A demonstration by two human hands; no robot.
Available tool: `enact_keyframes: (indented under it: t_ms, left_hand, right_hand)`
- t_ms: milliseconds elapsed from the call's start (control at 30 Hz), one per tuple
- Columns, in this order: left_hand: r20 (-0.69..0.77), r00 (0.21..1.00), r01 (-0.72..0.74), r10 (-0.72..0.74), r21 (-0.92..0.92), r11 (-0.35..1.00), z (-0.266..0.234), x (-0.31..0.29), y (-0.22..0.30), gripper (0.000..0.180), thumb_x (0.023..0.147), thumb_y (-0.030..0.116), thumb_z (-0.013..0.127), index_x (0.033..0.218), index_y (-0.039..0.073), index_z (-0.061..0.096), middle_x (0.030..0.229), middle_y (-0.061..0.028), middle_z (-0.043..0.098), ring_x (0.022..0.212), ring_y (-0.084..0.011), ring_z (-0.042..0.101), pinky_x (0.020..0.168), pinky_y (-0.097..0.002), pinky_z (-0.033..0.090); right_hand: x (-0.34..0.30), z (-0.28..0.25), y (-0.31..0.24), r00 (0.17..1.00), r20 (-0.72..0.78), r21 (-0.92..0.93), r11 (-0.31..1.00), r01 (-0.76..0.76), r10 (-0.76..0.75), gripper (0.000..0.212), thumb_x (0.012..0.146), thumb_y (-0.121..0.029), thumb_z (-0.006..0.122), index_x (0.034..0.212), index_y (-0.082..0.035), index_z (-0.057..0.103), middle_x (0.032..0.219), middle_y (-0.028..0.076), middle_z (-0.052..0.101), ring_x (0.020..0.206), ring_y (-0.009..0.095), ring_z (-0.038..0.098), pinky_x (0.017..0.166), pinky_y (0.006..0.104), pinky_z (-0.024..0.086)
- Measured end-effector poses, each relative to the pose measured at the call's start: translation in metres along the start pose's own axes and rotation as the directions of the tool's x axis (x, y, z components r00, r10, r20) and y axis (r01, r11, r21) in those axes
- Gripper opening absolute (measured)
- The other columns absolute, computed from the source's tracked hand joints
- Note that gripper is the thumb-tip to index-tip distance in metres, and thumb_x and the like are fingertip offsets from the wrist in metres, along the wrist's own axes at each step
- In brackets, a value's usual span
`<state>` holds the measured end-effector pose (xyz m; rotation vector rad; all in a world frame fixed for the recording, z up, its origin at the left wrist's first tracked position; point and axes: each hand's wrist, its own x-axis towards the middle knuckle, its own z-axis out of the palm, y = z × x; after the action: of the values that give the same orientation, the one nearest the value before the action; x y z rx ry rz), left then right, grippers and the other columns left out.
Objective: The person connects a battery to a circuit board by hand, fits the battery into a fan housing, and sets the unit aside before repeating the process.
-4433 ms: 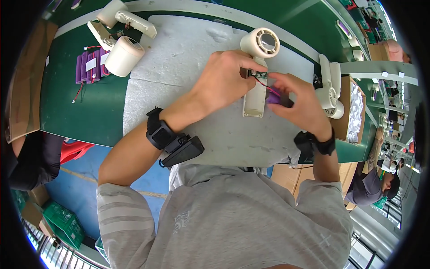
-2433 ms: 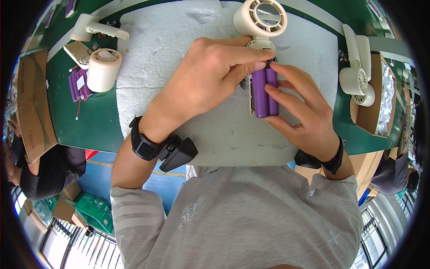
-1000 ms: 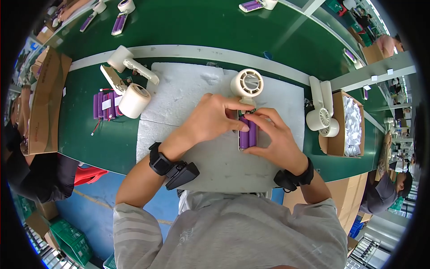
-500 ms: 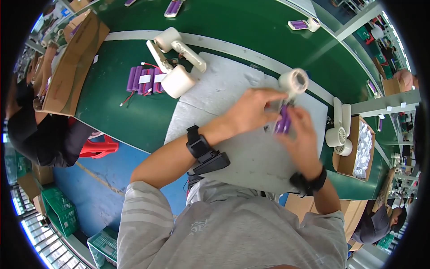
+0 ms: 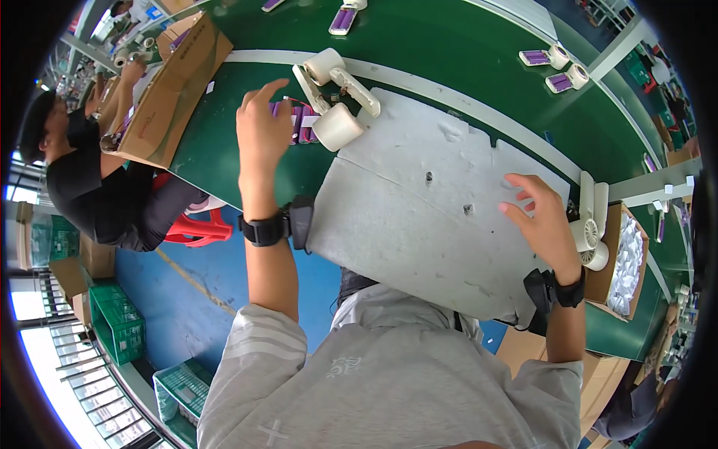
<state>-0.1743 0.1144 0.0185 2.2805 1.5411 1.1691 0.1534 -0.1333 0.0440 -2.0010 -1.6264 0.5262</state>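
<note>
My left hand (image 5: 263, 133) is raised at the left, fingers apart and holding nothing, by purple battery packs (image 5: 305, 126) with red wires. It partly hides these packs. Right beside them, white handheld fan housings (image 5: 339, 127) with round heads and split handles rest against the grey foam mat (image 5: 404, 209). Over the mat's right side is my right hand (image 5: 540, 221), bare of any object, its fingers spread. Close to it, white fan housings (image 5: 585, 233) with slotted round heads stand at the mat's right edge.
At the right is a cardboard box (image 5: 627, 262) of silvery-white pieces. Across a pale rail, opened fan housings with purple cells (image 5: 568, 78) lie on the green surface (image 5: 441, 52). A person (image 5: 90, 179) sits at the left behind a large carton (image 5: 179, 90).
Both hands have let go of the fan housing with purple cells and moved apart, the left toward the battery packs. Another such housing now lies beyond the rail. The view has shifted.
</note>
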Motion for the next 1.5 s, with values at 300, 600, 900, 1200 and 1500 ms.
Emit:
enact_keyframes:
  t_ms: [300, 600, 900, 1200, 1500]
  left_hand:
    - [0.342, 0.929, 0.207, -0.145, -0.153, 0.966, 0.011, 0.005, -0.083, 0.046, 0.082, 0.013, 0.065, 0.127, 0.005, 0.059, 0.107, -0.0194, 0.066, 0.097, -0.0301, 0.064, 0.086, -0.0355, 0.049]
    - [0.234, 0.955, 0.199, -0.180, -0.061, 0.978, 0.011, -0.001, -0.085, 0.052, 0.076, 0.013, 0.072, 0.125, 0.003, 0.058, 0.097, -0.0189, 0.068, 0.089, -0.0254, 0.067, 0.082, -0.0360, 0.052]
    - [0.251, 0.861, 0.500, -0.443, -0.579, 0.644, -0.033, -0.012, -0.091, 0.038, 0.084, 0.007, 0.071, 0.117, -0.001, 0.056, 0.088, -0.0102, 0.065, 0.076, -0.0193, 0.067, 0.068, -0.0298, 0.057]
    - [0.403, 0.915, 0.388, -0.009, -0.874, 0.292, -0.029, -0.021, 0.068, 0.039, 0.092, 0.001, 0.058, 0.130, -0.005, 0.052, 0.108, -0.0179, 0.065, 0.090, -0.0244, 0.068, 0.081, -0.0344, 0.058]
    - [0.243, 0.776, -0.092, 0.582, -0.869, 0.486, 0.040, -0.108, 0.192, 0.054, 0.079, 0.002, 0.073, 0.129, 0.004, 0.054, 0.117, -0.0154, 0.060, 0.103, -0.0317, 0.062, 0.086, -0.0376, 0.052]
  right_hand:
    - [0.112, 0.057, -0.071, 0.926, 0.067, -0.002, 0.928, 0.372, -0.371, 0.043, 0.088, -0.023, 0.065, 0.124, -0.001, 0.056, 0.107, 0.017, 0.065, 0.083, 0.027, 0.063, 0.076, 0.0362, 0.050]
    - [0.200, 0.135, -0.093, 0.887, -0.103, -0.275, 0.870, 0.410, -0.450, 0.038, 0.091, -0.012, 0.052, 0.126, 0.001, 0.054, 0.101, 0.019, 0.068, 0.083, 0.029, 0.068, 0.075, 0.0380, 0.053]
    - [0.066, 0.022, -0.058, 0.998, 0.023, 0.445, 0.893, -0.063, 0.059, 0.029, 0.094, -0.006, 0.042, 0.114, -0.004, 0.062, 0.061, 0.002, 0.056, 0.044, 0.008, 0.050, 0.039, 0.0239, 0.037]
    - [-0.039, 0.031, -0.019, 0.986, 0.079, 0.242, 0.957, -0.162, 0.147, 0.020, 0.100, -0.014, 0.045, 0.106, -0.004, 0.062, 0.059, 0.000, 0.053, 0.050, 0.010, 0.053, 0.046, 0.0255, 0.042]
    - [-0.032, 0.020, -0.005, 0.965, 0.041, 0.919, 0.368, -0.138, 0.259, 0.029, 0.096, -0.026, 0.058, 0.109, 0.000, 0.056, 0.083, 0.004, 0.061, 0.074, 0.013, 0.059, 0.063, 0.0268, 0.047]
